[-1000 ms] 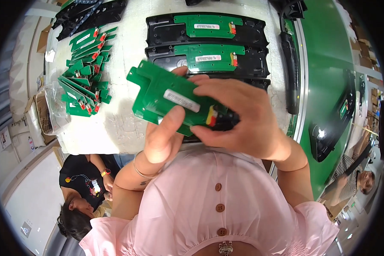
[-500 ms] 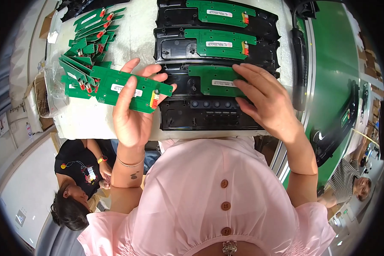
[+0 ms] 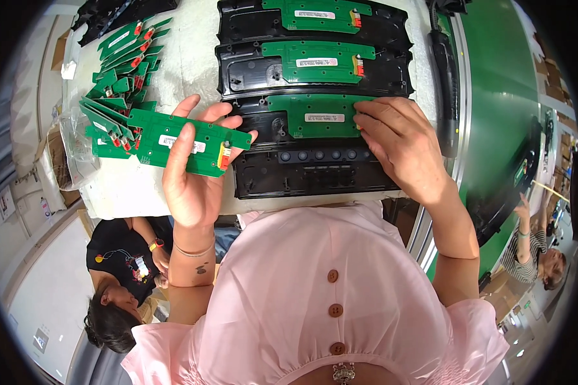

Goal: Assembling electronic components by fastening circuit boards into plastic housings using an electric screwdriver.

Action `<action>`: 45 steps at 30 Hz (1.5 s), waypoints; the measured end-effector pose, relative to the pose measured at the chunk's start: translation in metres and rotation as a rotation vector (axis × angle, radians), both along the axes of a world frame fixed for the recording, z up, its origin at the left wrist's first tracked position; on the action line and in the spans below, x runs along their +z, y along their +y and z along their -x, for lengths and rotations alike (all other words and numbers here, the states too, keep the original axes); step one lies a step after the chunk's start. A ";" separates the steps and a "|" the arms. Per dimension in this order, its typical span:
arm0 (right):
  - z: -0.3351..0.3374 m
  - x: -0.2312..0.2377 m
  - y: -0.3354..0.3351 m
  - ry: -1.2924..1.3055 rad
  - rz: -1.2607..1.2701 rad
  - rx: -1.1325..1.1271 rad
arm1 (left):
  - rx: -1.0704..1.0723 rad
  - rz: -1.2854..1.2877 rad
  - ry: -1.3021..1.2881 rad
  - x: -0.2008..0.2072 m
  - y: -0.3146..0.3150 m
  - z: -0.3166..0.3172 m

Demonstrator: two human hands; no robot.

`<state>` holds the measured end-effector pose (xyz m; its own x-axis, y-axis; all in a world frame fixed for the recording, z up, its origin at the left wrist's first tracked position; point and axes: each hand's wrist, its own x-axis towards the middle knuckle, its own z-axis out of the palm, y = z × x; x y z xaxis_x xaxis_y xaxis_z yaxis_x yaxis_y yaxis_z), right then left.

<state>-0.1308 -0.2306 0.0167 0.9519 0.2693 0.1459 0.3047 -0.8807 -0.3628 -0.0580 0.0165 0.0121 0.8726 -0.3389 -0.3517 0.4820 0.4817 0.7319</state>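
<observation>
Grip, left hand [image 3: 194, 192]: closed on a green circuit board [image 3: 205, 153], thumb flat across its upper face, fingers underneath with their tips spread past the far edge. Grip, right hand [image 3: 401, 138]: fingers curled together at the right end of a seated board [image 3: 321, 115]; whether they pinch it or only press on it cannot be told.

Layout, left to right: A clear plastic bag [image 3: 77, 151] lies at the left edge of the white work surface [image 3: 135, 196]. Just beside it, a pile of loose boards [image 3: 114, 83] overlaps at mixed angles, with red connectors showing. The held board is tilted in front of the pile; its white label is partly covered by the thumb, and a red-and-yellow connector [image 3: 224, 157] sits at its right end.

At centre, four black housings lie in a column. The top housing [image 3: 237, 25] and second housing [image 3: 244, 64] each carry a green board. The third housing [image 3: 250, 122] carries the seated board beneath the right fingertips. The nearest housing [image 3: 263, 183] shows a row of round buttons [image 3: 318, 155]. To the right, a long black part [image 3: 440, 90] lies near the edge of the surface.
</observation>
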 end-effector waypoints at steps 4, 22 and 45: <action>0.002 0.002 0.003 -0.016 -0.033 -0.023 | -0.014 0.042 -0.019 0.000 -0.001 0.002; 0.035 0.023 0.026 0.018 -0.346 -0.131 | 0.048 -0.194 -0.532 -0.001 -0.004 0.014; 0.055 -0.009 0.027 -0.016 -0.148 -0.031 | -0.316 -1.175 -1.331 -0.022 -0.010 0.051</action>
<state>-0.1859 -0.2037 0.0079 0.9568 0.2138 0.1971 0.2847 -0.8272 -0.4845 -0.1088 0.0062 -0.0094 0.6997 -0.6469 0.3032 -0.6904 -0.5032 0.5197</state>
